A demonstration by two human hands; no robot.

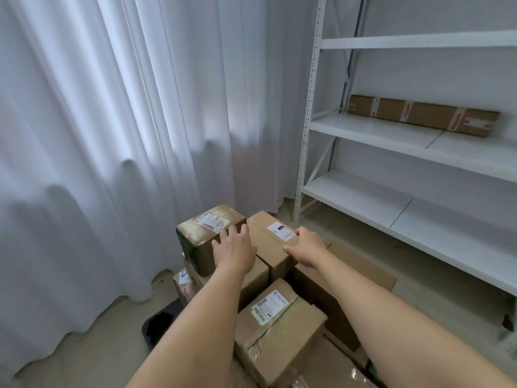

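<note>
While both my arms stretch out over the carton pile, my left hand [235, 249] lies flat with fingers [223, 237] spread, fingertips touching the top right corner of the tape-wrapped carton [195, 238]. That carton sits at the far left corner of the pile, shipping label up. My right hand [307, 246] rests on the right edge of the brown carton [265, 243] just beside it, at the pile's far edge. Thumb splayed wide along the near edge; fingers foreshortened (can't tell if they hook over the side). The two cartons touch. A third carton [282, 329] with a barcode label sits lower, at the near edge between my forearms. White curtain [112, 135] hangs left, white shelving rack [363, 130] stands right, with a long flat carton [419, 114] on its middle shelf.
</note>
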